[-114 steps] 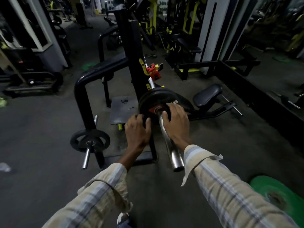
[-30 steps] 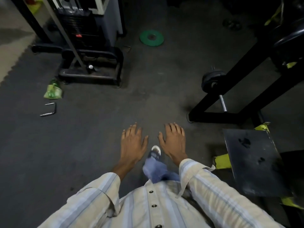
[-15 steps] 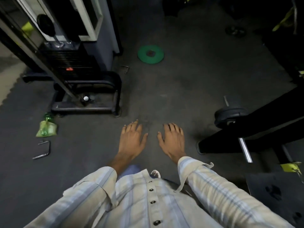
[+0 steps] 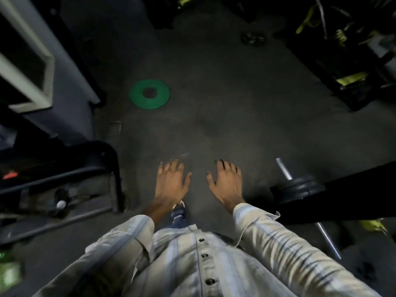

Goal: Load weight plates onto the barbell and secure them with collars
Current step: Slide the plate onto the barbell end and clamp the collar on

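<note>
A green weight plate (image 4: 149, 94) lies flat on the dark rubber floor ahead of me, to the left. My left hand (image 4: 171, 181) and my right hand (image 4: 226, 181) hang in front of me, palms down, fingers spread, holding nothing. At the right, a black plate (image 4: 297, 188) sits on a steel storage peg (image 4: 284, 169) of a black frame. A small dark plate (image 4: 252, 38) lies far ahead on the floor. The barbell and collars are out of view.
A cable machine with a black base frame (image 4: 107, 168) and a grey column (image 4: 70, 88) stands on the left. Black and yellow equipment (image 4: 347, 82) fills the far right. A black beam (image 4: 353, 189) crosses at the right. Something green (image 4: 8, 273) lies at bottom left.
I have turned away from the barbell and walked forward. The green plate has drawn nearer in view, and both hands stay empty and spread.
</note>
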